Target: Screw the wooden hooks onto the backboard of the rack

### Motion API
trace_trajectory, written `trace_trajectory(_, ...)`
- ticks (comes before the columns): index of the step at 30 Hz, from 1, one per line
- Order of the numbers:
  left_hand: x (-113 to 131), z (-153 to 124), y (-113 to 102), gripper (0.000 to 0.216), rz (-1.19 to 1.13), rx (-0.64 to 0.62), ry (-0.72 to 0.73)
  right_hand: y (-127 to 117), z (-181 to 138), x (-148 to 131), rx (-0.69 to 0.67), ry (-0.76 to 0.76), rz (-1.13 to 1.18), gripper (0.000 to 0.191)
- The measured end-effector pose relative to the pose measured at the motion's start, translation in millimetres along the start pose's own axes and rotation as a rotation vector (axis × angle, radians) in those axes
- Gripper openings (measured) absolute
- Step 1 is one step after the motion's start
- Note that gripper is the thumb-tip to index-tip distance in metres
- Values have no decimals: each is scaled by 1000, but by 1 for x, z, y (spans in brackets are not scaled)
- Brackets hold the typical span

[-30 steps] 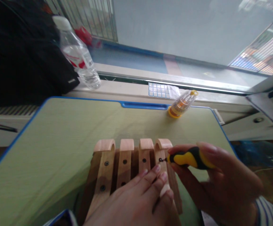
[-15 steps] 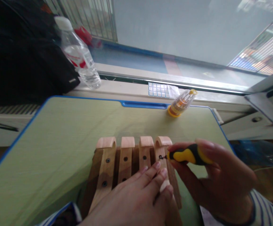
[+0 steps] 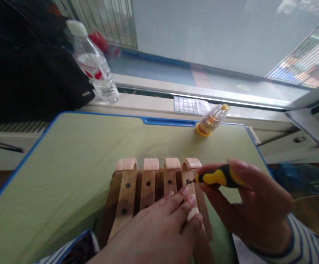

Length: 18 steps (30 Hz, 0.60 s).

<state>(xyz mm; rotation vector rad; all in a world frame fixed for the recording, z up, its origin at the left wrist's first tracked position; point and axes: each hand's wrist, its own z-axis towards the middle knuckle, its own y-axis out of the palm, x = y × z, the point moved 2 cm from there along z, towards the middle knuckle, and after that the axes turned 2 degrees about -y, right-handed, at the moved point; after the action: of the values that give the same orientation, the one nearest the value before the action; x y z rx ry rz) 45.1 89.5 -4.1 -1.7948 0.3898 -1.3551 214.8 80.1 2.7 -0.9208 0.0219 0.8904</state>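
A wooden slatted piece point(image 3: 148, 183) lies on the green desktop, with several upright slats with rounded ends and dark screws set in them. My left hand point(image 3: 153, 229) lies across its lower part, fingers gripping the rightmost slat, with a white bandage on one finger. My right hand point(image 3: 251, 209) is shut on a small yellow-and-black screwdriver point(image 3: 217, 177). The screwdriver's tip touches a screw point(image 3: 189, 181) in the rightmost slat. The lower ends of the slats are hidden under my left hand.
The desk point(image 3: 51, 176) has a blue rim and handle slot. A screwdriver bit case point(image 3: 211, 121) stands at its back edge. Behind it, on the window sill point(image 3: 137, 101), are a water bottle point(image 3: 94, 62), a black bag point(image 3: 24, 62) and a gridded card point(image 3: 187, 105).
The whole scene sits slightly higher in view, and my right hand has drawn a little closer to the slat. The screwdriver stays on the same screw, and my left hand stays in place.
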Motion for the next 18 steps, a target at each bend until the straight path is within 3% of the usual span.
trace_trajectory(6,2,-5,3,36,4,-19,2,1,-4,-2,5,-30,8,80)
trace_trajectory(11,10,-3,0,36,4,-24,-112,1,-3,-4,-16,-19,39,83)
trace_trajectory(18,9,-13,6,52,50,96,-154,1,-9,-5,2,50,147,85)
